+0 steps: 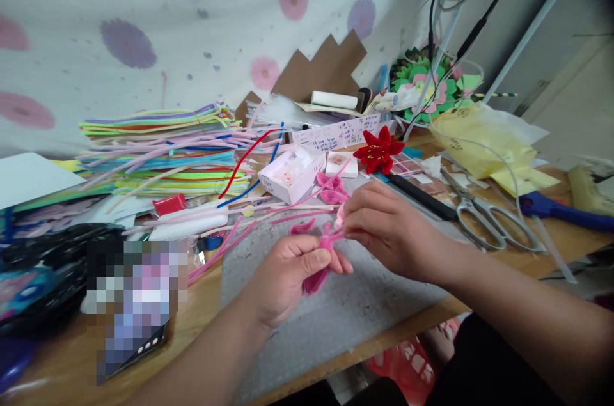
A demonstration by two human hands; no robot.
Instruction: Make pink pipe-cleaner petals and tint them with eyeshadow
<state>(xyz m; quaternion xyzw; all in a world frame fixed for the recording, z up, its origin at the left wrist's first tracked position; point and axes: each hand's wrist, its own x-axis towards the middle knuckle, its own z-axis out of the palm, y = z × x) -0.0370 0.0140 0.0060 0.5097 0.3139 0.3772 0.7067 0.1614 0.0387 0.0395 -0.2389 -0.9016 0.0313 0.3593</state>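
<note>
Over the grey mat (268,348), my left hand (292,272) pinches a pink pipe-cleaner piece (316,281) between thumb and fingers. Loops of it stick out above and below the grip. My right hand (388,227) is closed at the upper end of that same piece, its fingertips pressed together around a pink strand. Just behind my hands lie more bent pink pipe cleaners (332,188). A red pipe-cleaner flower (378,150) with a yellow centre stands beyond my right hand.
Bundles of coloured pipe cleaners (158,144) are stacked at the back left. A small white box (290,176) sits behind the mat. Scissors (489,220) and a black-handled tool (422,198) lie on the right. A phone (139,316), partly pixelated, rests at the left front.
</note>
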